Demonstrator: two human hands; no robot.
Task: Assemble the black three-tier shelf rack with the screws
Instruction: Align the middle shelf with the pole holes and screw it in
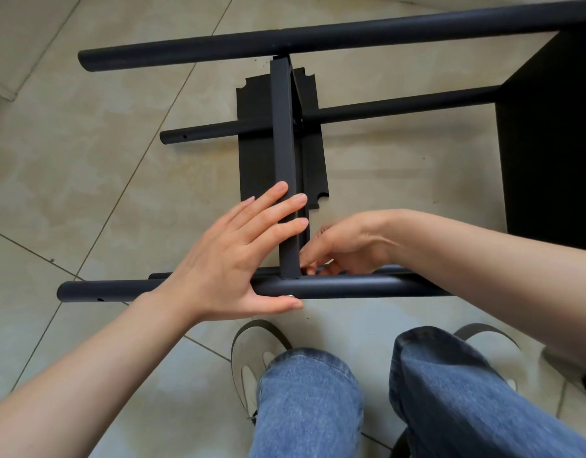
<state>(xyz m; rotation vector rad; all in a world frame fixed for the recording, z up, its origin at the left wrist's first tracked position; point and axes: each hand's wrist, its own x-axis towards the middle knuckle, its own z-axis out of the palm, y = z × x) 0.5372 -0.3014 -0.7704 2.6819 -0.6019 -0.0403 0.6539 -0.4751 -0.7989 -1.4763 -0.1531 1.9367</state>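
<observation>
The black rack lies on its side on the tiled floor, its round poles running left to right. A middle shelf panel (282, 137) stands on edge between the far pole (318, 36) and the near pole (351, 287). My left hand (238, 256) lies flat, fingers straight against the panel's left face, thumb under the near pole beside a silver screw head (290, 296). My right hand (342, 247) reaches behind the panel just right of the joint, fingers curled and pinching something small that I cannot make out.
Another black shelf panel (549, 143) is fixed at the right end of the poles. A loose flat panel (251, 160) lies on the floor under the rack. A lower pole (400, 105) crosses mid-frame. My jeans-clad knees (311, 404) and shoes are at the bottom.
</observation>
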